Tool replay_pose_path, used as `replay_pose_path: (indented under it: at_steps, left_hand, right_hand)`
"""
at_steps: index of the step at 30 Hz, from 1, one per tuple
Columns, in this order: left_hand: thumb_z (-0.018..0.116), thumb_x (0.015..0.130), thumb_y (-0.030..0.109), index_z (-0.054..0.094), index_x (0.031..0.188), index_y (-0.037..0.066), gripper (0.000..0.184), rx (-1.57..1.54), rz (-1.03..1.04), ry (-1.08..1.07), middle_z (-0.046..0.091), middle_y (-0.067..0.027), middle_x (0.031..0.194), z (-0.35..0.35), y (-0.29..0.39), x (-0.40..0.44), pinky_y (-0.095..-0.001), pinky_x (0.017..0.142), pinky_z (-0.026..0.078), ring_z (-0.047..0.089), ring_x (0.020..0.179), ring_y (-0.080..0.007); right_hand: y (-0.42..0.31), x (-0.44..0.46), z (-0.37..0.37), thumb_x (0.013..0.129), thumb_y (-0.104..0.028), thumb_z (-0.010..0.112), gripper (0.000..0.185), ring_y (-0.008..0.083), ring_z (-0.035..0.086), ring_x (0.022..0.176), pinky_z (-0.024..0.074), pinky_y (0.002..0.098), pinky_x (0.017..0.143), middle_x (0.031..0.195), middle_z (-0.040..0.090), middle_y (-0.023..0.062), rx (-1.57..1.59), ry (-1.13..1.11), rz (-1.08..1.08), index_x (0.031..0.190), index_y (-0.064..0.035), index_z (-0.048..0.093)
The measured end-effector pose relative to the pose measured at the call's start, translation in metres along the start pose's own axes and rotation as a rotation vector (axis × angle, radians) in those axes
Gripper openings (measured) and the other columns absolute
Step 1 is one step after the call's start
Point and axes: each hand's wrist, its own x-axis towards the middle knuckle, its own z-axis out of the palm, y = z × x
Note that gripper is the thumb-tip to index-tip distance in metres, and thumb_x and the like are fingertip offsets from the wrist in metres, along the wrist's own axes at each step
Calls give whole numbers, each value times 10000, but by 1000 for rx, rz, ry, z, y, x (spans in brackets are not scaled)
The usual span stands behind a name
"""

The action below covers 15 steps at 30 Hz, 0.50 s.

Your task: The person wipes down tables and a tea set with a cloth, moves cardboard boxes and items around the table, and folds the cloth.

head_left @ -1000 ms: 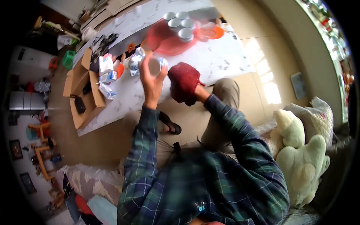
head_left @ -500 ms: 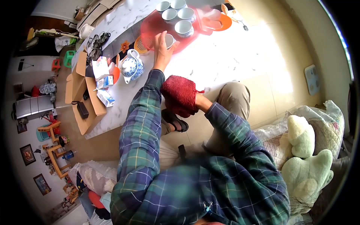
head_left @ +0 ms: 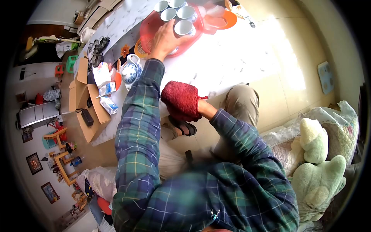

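Observation:
My left hand (head_left: 166, 40) reaches over a translucent red tray (head_left: 148, 31) on the marble-patterned table. Its thumb and fingers are around the near white teacup (head_left: 184, 28), at the rim. Partly hidden below that hand is another cup (head_left: 174, 50). Several more white cups (head_left: 168, 14) stand upright, grouped toward the tray's far side. A fluffy red cleaning mitt (head_left: 181, 99) covers my right hand, held in front of the table edge; the fingers inside are hidden. Beside my left sleeve stands a blue-and-white teapot (head_left: 131, 72), partly covered by the arm.
An open cardboard box (head_left: 89, 98) sits at the table's left, with small printed cartons (head_left: 108, 104) and a dark case (head_left: 85, 117) by it. Orange leaf-shaped mats (head_left: 228, 20) lie beside the tray. Plush cushions (head_left: 317, 178) rest on the seat at right.
My left hand has left the nearest cup and moved farther over the tray to the cup behind it. The mitt-covered right hand has barely moved.

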Motion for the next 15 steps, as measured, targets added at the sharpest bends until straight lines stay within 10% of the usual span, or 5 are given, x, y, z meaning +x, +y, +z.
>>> replay_pose_path:
  at_steps: [6, 9, 11, 15]
  left_hand:
    - [799, 691, 477, 523, 1265, -9, 801, 84, -127, -35, 609, -243, 1187, 5, 29, 8, -411, 917, 492, 606, 1103, -339]
    - [786, 767, 192, 541, 1192, -40, 543, -561, -138, 177, 641, -163, 1103, -17, 6, -4, -315, 811, 547, 649, 1010, -224]
    - [764, 758, 241, 512, 1205, -25, 578, -1079, -234, 220, 620, -152, 1094, -53, 7, -24, -351, 799, 558, 648, 994, -230]
    - [714, 773, 167, 390, 1247, -14, 603, -1400, -235, 168, 554, -156, 1167, -115, 10, -86, -418, 893, 540, 609, 1052, -254]
  right_hand:
    - [4, -4, -6, 674, -242, 710, 443, 351, 587, 1014, 481, 390, 812, 1087, 598, 203, -68, 41, -42, 1070, -69, 612]
    - [8, -6, -11, 680, -243, 707, 446, 352, 587, 1020, 480, 391, 816, 1095, 597, 204, -224, 75, -124, 1079, -68, 609]
    - [20, -4, -12, 684, -243, 704, 448, 353, 586, 1025, 479, 391, 818, 1100, 596, 204, -234, 125, -173, 1085, -67, 607]
    - [47, -9, 4, 953, -148, 529, 437, 252, 529, 1204, 420, 358, 1039, 1323, 536, 130, 1401, 195, 245, 1376, -76, 447]
